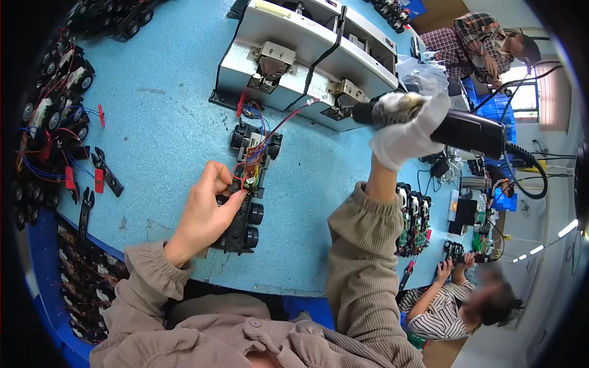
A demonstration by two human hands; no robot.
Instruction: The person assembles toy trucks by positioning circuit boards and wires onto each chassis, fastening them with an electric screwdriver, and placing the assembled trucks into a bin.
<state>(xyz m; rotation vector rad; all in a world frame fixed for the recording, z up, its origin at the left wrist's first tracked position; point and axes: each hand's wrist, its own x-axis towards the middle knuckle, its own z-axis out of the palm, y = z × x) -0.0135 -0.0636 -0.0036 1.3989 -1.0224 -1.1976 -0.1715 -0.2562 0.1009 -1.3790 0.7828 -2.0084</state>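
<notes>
My left hand point(205, 211) rests on a black toy car chassis point(236, 236) with small wheels, which lies lengthwise on the bench. Its thumb and forefinger are pinched near red and yellow wires by the chassis's brown circuit board point(250, 170); what exactly sits between the fingertips is too small to tell. Higher and to the right, my right hand point(408, 135) in a white glove is wrapped round a black corded electric screwdriver point(469, 133). This tool is held roughly level, apart from the chassis. Blue and red wires run from the chassis to a small part with a red connector point(240, 105).
Two grey metal machines point(294, 73) stand behind the chassis. Wheeled chassis point(52, 116) with wires crowd the left, near black clamps point(105, 172). Circuit-board assemblies point(414, 218) stand right of my right sleeve. Two other people work farther right. A blue bin point(46, 294) sits lower left.
</notes>
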